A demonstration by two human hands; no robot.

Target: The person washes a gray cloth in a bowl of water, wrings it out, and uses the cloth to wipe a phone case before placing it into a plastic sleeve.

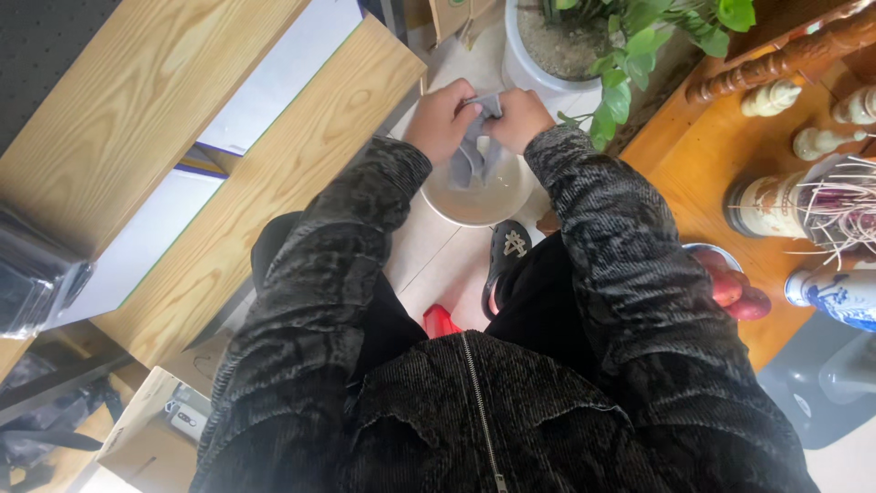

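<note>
The person is standing over a white basin point(474, 196) on the tiled floor point(438, 260), looking straight down past a dark jacket. Both hands are gripping a grey cloth point(474, 151) above the basin. The left hand point(443, 117) is closing in a fist around the cloth's upper left part, and the right hand point(518, 117) is closing around the upper right, with the two fists nearly touching each other. The cloth is hanging down between them in a bunched, twisted strip, its lower end reaching into the basin.

Judging from the grip and the twist, the cloth is being wrung out over the basin. The cloth is looking wet and dark, so it seems soaking is already done, and the squeezing is under way. The strip below the fists is hanging loose rather than tightly twisted, so the wringing looks only partly done. The inside of the basin is pale and murky; whether water is lying in it cannot be told for certain.

A black clog point(506, 254) is showing just beside the basin's near rim. A potted plant point(639, 46) is standing beyond the basin, near the right hand. To the right, a wooden table point(703, 155) is carrying pale figurines and vases, well apart from the hands. To the left, a light wooden bench point(274, 183) is running diagonally.
</note>
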